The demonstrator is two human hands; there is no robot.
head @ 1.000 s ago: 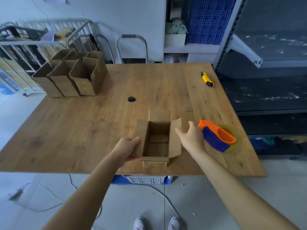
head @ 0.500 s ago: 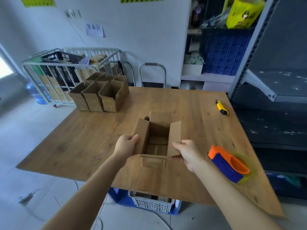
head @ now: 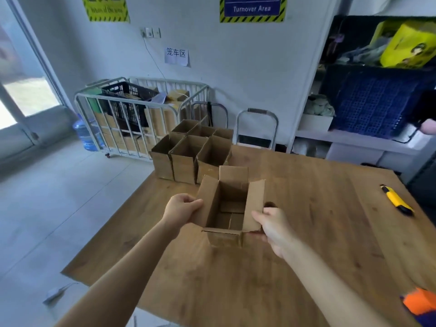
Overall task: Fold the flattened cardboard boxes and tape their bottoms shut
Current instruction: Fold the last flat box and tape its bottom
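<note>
An open-topped cardboard box (head: 232,197) is upright over the wooden table (head: 295,232), its four top flaps standing up and its folded bottom visible inside. My left hand (head: 180,208) grips the box's left flap and wall. My right hand (head: 273,226) grips the right flap near the front corner. Several folded boxes (head: 188,154) stand in a cluster at the table's far left corner, just beyond the held box.
A yellow utility knife (head: 396,202) lies at the table's right side. The orange and blue tape dispenser (head: 421,305) shows at the lower right edge. A white wire cart (head: 132,119) with crates and cardboard stands on the floor behind the table.
My right hand left the tape dispenser's side and took hold of the box's right flap. Both hands have carried the box forward and left, toward the cluster of folded boxes.
</note>
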